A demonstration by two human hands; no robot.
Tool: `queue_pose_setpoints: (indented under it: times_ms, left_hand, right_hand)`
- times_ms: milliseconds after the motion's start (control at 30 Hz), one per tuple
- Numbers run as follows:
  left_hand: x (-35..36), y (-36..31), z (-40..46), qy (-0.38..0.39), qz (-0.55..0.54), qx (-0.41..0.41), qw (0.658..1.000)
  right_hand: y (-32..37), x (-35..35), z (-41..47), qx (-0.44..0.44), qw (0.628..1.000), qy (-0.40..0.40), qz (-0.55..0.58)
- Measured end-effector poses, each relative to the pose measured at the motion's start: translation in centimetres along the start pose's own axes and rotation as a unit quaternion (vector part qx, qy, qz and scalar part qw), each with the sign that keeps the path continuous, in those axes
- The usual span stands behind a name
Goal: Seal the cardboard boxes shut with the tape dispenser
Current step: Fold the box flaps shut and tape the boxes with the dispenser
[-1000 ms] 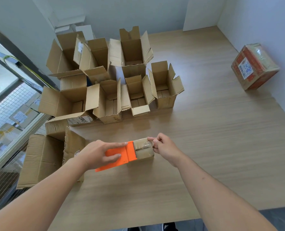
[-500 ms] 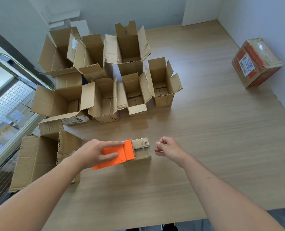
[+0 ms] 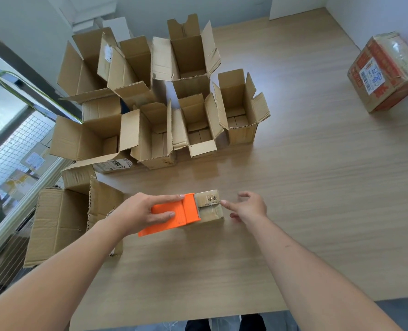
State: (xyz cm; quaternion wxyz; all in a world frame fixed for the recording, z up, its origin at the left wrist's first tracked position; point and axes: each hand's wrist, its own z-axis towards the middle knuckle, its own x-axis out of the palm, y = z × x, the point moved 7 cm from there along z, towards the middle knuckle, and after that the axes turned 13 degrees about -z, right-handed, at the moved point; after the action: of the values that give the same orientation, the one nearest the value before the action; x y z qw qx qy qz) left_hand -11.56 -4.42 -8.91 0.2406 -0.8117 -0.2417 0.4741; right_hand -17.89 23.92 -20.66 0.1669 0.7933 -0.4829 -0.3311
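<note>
Two hands working a tape dispenser on a small box at the near middle of the table

The wooden table is filling most of the view; a cluster of open boxes is standing toward eleven o'clock, flaps up, and a sealed box is sitting well apart at two o'clock by the wall. The left hand is gripping the orange tape dispenser, fingers curled over its top, pressing it onto the small box. The right hand is hovering just at three o'clock of that box, fingers spread loosely, its fingertip touching the box's edge
</note>
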Motion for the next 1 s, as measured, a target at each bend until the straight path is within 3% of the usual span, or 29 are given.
queue_pose_setpoints:
  times_ms: [133, 267, 367, 433, 567, 667, 800, 1000]
  left_hand:
    - [-0.1, 0.1, 0.0, -0.007, -0.001, -0.010, 1.000]
    - [0.1, 0.4, 0.0, -0.003, -0.007, -0.019, 1.000]
    - [0.1, 0.4, -0.1, -0.010, -0.012, -0.019, 1.000]
    - [0.0, 0.4, -0.1, -0.015, -0.011, -0.021, 1.000]
    - [-0.1, 0.3, -0.1, -0.018, -0.013, -0.024, 0.999]
    - [-0.1, 0.2, 0.0, -0.017, -0.014, -0.020, 1.000]
    - [-0.5, 0.2, 0.3, -0.004, -0.010, -0.015, 1.000]
    - [-1.4, -0.9, 0.3, 0.020, -0.013, 0.017, 1.000]
  right_hand:
    - [0.8, 1.2, -0.6, -0.049, 0.998, 0.001, 0.033]
    - [3.9, 1.2, -2.3, -0.203, 0.972, -0.109, -0.036]
    - [6.5, 1.8, -5.5, -0.390, 0.873, -0.215, -0.198]
    - [6.5, 3.2, -6.5, -0.453, 0.820, -0.222, -0.271]
    - [4.9, 4.5, -6.2, -0.417, 0.845, -0.193, -0.275]
    - [4.1, 4.5, -6.0, -0.351, 0.885, -0.204, -0.227]
    - [3.6, 4.7, -5.2, -0.292, 0.930, -0.157, -0.161]
    - [3.0, 4.4, -5.1, -0.293, 0.941, -0.121, -0.118]
